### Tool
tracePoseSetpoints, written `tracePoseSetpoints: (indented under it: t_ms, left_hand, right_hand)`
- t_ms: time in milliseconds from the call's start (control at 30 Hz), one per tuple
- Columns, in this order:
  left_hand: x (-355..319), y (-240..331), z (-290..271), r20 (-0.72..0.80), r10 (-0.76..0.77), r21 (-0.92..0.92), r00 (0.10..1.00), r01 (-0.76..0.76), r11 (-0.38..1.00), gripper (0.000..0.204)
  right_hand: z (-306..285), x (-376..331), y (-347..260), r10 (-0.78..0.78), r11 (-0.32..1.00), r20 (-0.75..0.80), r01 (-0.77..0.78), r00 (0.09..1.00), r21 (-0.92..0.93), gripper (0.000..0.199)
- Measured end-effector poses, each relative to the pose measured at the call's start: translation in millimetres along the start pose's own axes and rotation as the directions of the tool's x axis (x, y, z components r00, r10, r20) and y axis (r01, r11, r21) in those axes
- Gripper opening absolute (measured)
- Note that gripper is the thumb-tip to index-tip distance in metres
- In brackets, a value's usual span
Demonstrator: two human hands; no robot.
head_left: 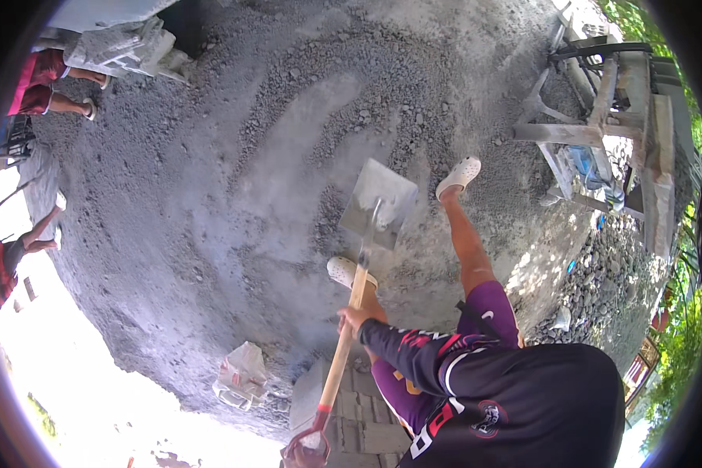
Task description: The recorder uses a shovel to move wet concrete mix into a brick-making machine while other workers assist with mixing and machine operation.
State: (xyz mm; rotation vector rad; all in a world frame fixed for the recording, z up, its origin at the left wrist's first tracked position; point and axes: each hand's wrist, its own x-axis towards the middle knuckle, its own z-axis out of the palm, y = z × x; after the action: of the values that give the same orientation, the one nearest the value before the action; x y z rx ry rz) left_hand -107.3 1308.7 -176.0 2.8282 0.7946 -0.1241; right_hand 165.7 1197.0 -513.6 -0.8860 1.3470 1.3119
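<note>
While your left hand grips the wooden shaft, your shovel stands nearly vertical in the frame.
Its blade points up-centre onto the grey gravel; your right hand closes on the red handle at bottom.

- Head-mounted, high above the work, tilted steeply down over the wearer's own torso at the lower right.
- Faces a broad gravel and cement heap; shovel near centre.
- Wide fisheye, edges curved; single view only.
</note>
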Motion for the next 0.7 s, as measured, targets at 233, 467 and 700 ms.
tracePoseSetpoints:
  t_ms: [233,467,700]
  left_hand:
    - [78.0,202.6,68.6,0.288,-0.858,-0.224,0.425,0.901,0.372,0.017]
    - [398.2,497.3,278.9,0.342,-0.611,-0.532,0.714,0.683,0.501,0.012]
    - [453.8,547.6,418.3,0.232,-0.799,-0.915,0.554,0.404,0.014,0.013]
  right_hand:
    - [-35.3,14.0,-158.0,-0.152,0.977,-0.201,0.115,0.968,-0.181,0.013]
    - [-106.4,38.5,-674.3,-0.433,0.832,-0.107,0.351,0.895,-0.43,0.013]
    - [-96.1,-11.3,-822.1,-0.681,0.693,0.072,0.673,0.729,-0.258,0.013]
